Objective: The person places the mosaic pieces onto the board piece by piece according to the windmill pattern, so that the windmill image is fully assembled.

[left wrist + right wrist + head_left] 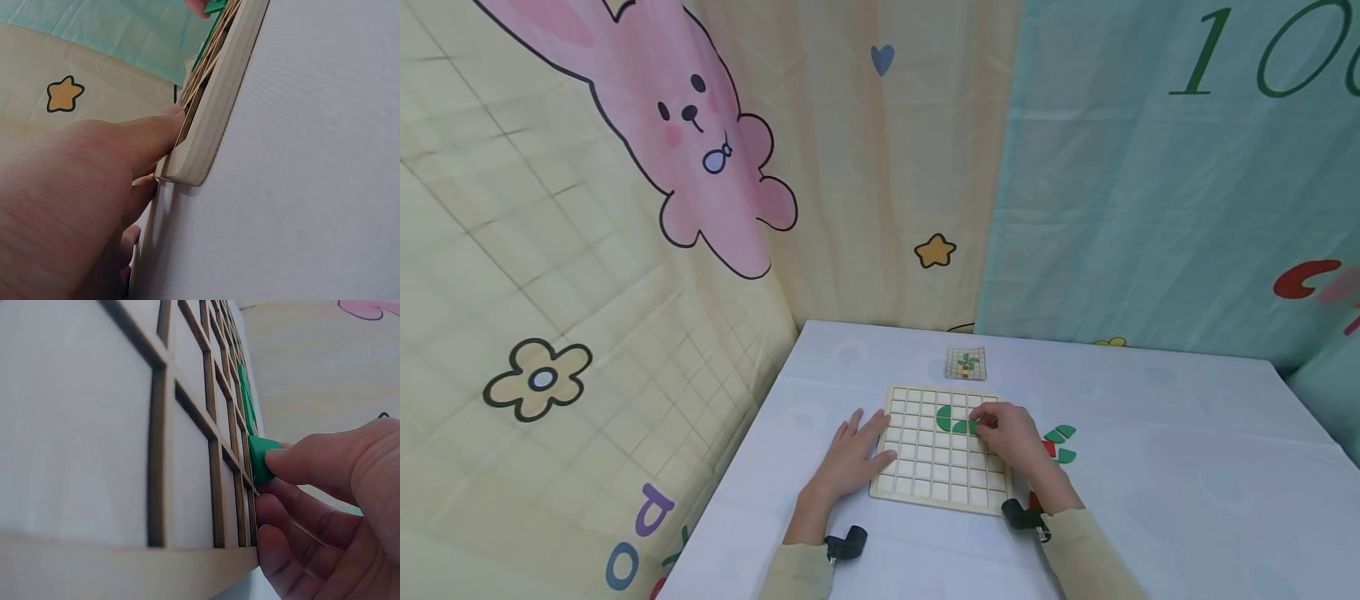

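Note:
A square wooden grid board (940, 492) lies on the white table, with several green pieces (943, 418) set in its upper cells. My right hand (1011, 433) is over the board's right part and pinches a green piece (262, 459) between thumb and fingers, at the grid in the right wrist view. My left hand (850, 458) rests at the board's left edge, fingers spread and fairly straight. In the left wrist view its thumb (156, 131) touches the board's wooden rim (209, 125) near a corner.
Loose green pieces (1063, 433) and a red piece (1049, 448) lie right of the board, partly behind my right forearm. Another red piece (1034, 500) is near the right wrist. A small pattern card (966, 364) lies beyond the board. Printed curtains stand behind the table (1187, 467).

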### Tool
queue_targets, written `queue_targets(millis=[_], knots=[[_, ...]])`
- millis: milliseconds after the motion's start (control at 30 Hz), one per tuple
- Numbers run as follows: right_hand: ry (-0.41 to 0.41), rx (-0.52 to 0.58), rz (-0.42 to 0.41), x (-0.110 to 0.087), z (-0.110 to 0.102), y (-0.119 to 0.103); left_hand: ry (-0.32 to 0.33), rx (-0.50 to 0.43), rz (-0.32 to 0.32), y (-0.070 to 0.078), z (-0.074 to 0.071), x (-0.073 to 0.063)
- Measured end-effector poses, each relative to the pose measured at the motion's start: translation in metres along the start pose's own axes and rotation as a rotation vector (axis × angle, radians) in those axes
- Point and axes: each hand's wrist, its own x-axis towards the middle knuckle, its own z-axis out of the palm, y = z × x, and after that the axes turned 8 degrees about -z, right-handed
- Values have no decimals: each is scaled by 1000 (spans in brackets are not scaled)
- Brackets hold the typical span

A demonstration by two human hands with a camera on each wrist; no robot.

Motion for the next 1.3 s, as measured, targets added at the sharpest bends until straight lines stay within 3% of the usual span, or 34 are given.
queue_targets(millis=[567,1067,1300], knots=[[-14,-40,3,1,1,-3,7,16,0,-4,1,3],[-7,16,-2,-6,-8,-3,-5,-19,28,1,-1,2],[-2,-54,-19,-8,-15,-3,-6,-6,26,-2,-1,0]])
